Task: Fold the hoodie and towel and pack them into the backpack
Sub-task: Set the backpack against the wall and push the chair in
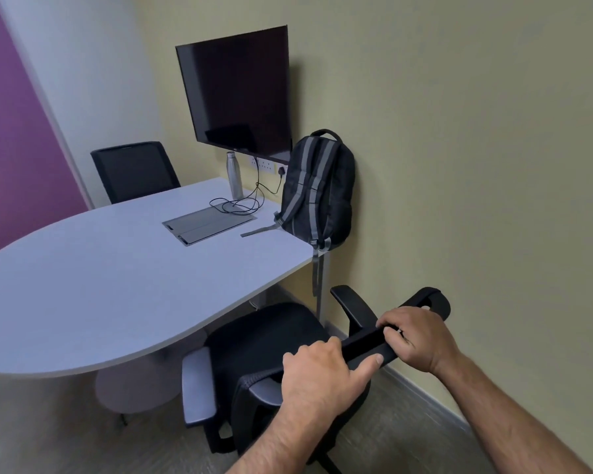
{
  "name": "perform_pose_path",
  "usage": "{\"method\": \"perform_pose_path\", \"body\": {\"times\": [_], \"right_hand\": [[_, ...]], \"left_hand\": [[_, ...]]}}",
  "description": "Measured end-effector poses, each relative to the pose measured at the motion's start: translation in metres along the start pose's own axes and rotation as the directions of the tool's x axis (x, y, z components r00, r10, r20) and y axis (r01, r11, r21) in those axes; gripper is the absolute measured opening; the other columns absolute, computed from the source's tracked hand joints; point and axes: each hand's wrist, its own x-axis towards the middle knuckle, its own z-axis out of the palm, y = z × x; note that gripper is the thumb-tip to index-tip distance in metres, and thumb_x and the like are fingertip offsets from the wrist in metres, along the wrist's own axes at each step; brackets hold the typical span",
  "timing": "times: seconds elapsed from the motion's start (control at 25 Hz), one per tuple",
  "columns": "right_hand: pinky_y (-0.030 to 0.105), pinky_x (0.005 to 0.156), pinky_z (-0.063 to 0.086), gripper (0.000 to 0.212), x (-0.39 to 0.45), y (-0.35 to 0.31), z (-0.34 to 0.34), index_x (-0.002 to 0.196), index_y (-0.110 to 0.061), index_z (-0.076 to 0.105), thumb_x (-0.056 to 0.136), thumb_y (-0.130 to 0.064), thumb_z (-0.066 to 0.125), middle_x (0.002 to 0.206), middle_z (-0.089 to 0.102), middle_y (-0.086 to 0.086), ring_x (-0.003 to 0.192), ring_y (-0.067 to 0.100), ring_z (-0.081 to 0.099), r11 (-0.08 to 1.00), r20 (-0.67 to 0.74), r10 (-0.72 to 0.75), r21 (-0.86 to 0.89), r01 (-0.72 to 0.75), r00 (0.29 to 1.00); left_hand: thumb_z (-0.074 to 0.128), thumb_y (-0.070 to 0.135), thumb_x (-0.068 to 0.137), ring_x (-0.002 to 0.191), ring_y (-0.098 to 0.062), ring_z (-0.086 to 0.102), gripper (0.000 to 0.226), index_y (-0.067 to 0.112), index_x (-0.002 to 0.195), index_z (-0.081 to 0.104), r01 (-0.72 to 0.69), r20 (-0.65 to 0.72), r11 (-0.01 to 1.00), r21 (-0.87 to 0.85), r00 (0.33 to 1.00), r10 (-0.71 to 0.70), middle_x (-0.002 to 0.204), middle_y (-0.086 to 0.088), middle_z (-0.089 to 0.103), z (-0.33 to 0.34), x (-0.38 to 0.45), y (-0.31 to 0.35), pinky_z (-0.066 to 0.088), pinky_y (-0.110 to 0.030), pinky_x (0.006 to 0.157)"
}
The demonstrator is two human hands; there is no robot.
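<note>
A black backpack [319, 189] with grey straps stands upright on the far right corner of the white table [100, 285], leaning against the yellow wall. Its zip looks closed. No hoodie or towel is in view. Both of my hands grip the top edge of a black office chair's backrest [415, 323] in front of the table. My left hand [322, 374] curls over the edge with the thumb stretched along it. My right hand [415, 336] holds the same edge further right.
The black chair's seat [264, 340] sits partly under the table edge. A steel bottle [234, 175], a coiled black cable [237, 203] and a grey cable hatch [209, 224] are at the table's back. A dark wall screen [237, 90] and a second chair [134, 169] lie beyond.
</note>
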Motion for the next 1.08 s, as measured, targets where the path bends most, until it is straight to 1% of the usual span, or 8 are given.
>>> {"method": "perform_pose_path", "body": {"times": [0.24,0.36,0.48,0.6,0.72,0.92,1.0,1.08], "right_hand": [[0.031,0.056,0.047,0.040,0.038,0.017,0.010,0.079,-0.030,0.067,0.080,-0.045,0.031,0.072,0.064,-0.015,0.069,0.007,0.057,0.994,-0.023,-0.099,0.042,0.100,0.995],[0.026,0.049,0.035,0.036,0.054,0.027,0.015,0.076,-0.030,0.065,0.083,-0.045,0.033,0.066,0.061,-0.015,0.063,0.008,0.054,0.988,-0.043,-0.150,0.037,0.151,0.988],[0.022,0.046,0.025,0.032,0.071,0.035,0.018,0.071,-0.026,0.061,0.082,-0.042,0.035,0.062,0.058,-0.012,0.059,0.009,0.053,0.981,-0.041,-0.191,0.032,0.193,0.981],[0.022,0.045,0.029,0.035,0.089,0.043,0.022,0.069,-0.025,0.060,0.082,-0.044,0.035,0.061,0.059,-0.010,0.058,0.010,0.054,0.973,-0.031,-0.223,0.053,0.225,0.974],[0.024,0.046,0.036,0.036,0.109,0.048,0.028,0.068,-0.026,0.060,0.082,-0.046,0.033,0.061,0.059,-0.010,0.057,0.009,0.054,0.964,-0.028,-0.254,0.072,0.255,0.967],[0.024,0.045,0.038,0.039,0.154,0.053,0.043,0.067,-0.026,0.060,0.081,-0.047,0.031,0.059,0.058,-0.009,0.054,0.009,0.053,0.951,-0.036,-0.294,0.091,0.296,0.955],[0.023,0.045,0.034,0.038,0.176,0.058,0.051,0.068,-0.026,0.060,0.081,-0.046,0.032,0.058,0.058,-0.009,0.054,0.009,0.053,0.948,-0.035,-0.306,0.085,0.308,0.951],[0.023,0.046,0.034,0.038,0.198,0.060,0.057,0.068,-0.026,0.060,0.080,-0.046,0.031,0.058,0.058,-0.009,0.055,0.009,0.054,0.945,-0.027,-0.314,0.089,0.315,0.949]], "left_hand": [[0.024,0.094,0.073,0.075,-0.022,0.058,0.075,0.024,0.077,0.047,0.076,-0.068,0.997,0.008,0.995,-0.075,0.075,0.004,0.059,0.001,0.031,0.002,0.046,-0.042,0.081],[0.022,0.096,0.071,0.071,-0.020,0.059,0.076,0.023,0.071,0.045,0.128,-0.131,0.990,0.057,0.984,-0.119,0.069,0.004,0.057,0.002,0.043,0.007,0.049,-0.041,0.078],[0.022,0.098,0.070,0.065,-0.016,0.056,0.080,0.023,0.071,0.048,0.173,-0.179,0.982,0.079,0.971,-0.157,0.065,0.006,0.056,0.000,0.056,0.013,0.049,-0.040,0.074],[0.024,0.099,0.069,0.064,-0.015,0.058,0.083,0.023,0.075,0.057,0.218,-0.210,0.973,0.074,0.957,-0.198,0.063,0.006,0.059,0.000,0.070,0.015,0.052,-0.039,0.074],[0.022,0.101,0.066,0.069,-0.013,0.062,0.089,0.027,0.091,0.066,0.261,-0.223,0.963,0.070,0.945,-0.240,0.069,0.007,0.063,0.000,0.086,0.014,0.055,-0.037,0.074],[0.020,0.102,0.064,0.077,-0.012,0.065,0.095,0.028,0.101,0.068,0.321,-0.260,0.944,0.072,0.920,-0.293,0.078,0.010,0.067,-0.001,0.123,0.003,0.055,-0.036,0.076],[0.021,0.102,0.064,0.076,-0.012,0.064,0.096,0.028,0.100,0.068,0.331,-0.269,0.941,0.073,0.915,-0.301,0.077,0.010,0.067,0.000,0.142,-0.002,0.055,-0.037,0.075],[0.023,0.101,0.065,0.070,-0.012,0.062,0.090,0.027,0.090,0.067,0.338,-0.272,0.938,0.075,0.912,-0.307,0.070,0.009,0.063,-0.002,0.162,-0.008,0.054,-0.035,0.070]]}}
